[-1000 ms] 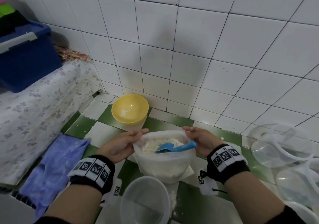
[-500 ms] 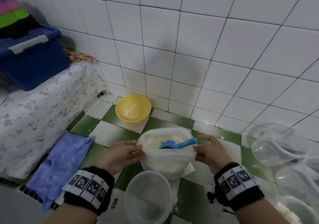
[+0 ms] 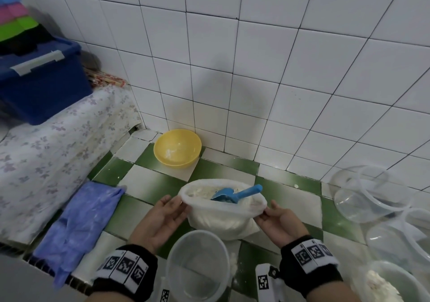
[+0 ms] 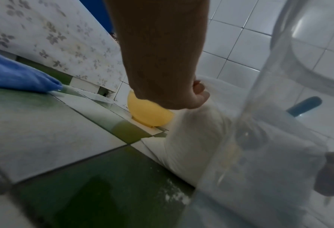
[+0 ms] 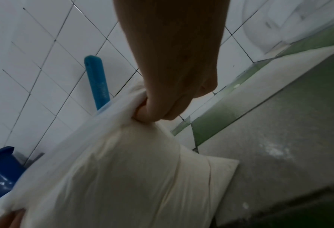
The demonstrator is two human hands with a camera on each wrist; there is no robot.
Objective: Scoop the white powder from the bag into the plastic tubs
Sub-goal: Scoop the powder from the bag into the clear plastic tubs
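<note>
On the green-and-white tiles, we hold the bag (image 3: pixel 223 218) of white powder by its rim.
Our left hand (image 3: pixel 160 220) and right hand (image 3: pixel 282 224) each pinch one side; blue scoop (image 3: pixel 235 194) inside; empty plastic tub (image 3: pixel 197 264) just nearer.

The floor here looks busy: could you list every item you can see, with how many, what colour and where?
Bag of white powder: one, translucent white, centre of the floor.
Scoop: one, blue, standing in the bag.
Empty tub: one, clear, just in front of the bag.
Other tubs: several, clear, at right; one holds powder.
Bowl: one, yellow, by the wall.
Cloth: one, blue, at left.
Storage box: one, dark blue, on the flowered cover.
Left hand: gripping the bag's rim.
Right hand: pinching the bag's rim.
</note>
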